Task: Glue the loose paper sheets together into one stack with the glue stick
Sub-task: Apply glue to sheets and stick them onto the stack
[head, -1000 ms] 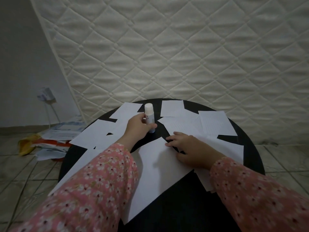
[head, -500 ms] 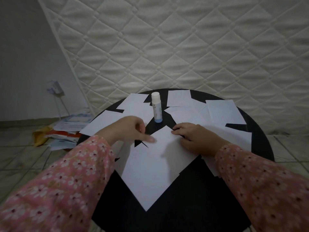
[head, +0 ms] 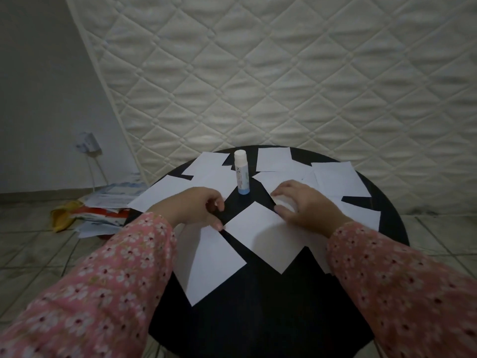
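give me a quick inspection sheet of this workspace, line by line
surface: round dark table, mostly covered by paper.
job's things: glue stick stands upright and capped near the far edge, held by no hand; loose white sheets scattered and overlapping, not stacked; one sheet lies under the right hand.
clutter: pile of papers and a yellow item on the floor to the left.
grippers: left hand with curled fingers touching a sheet edge; right hand rests on paper.
cables: white plug with cord at the left wall.
surroundings: quilted mattress leaning behind the table; tiled floor.
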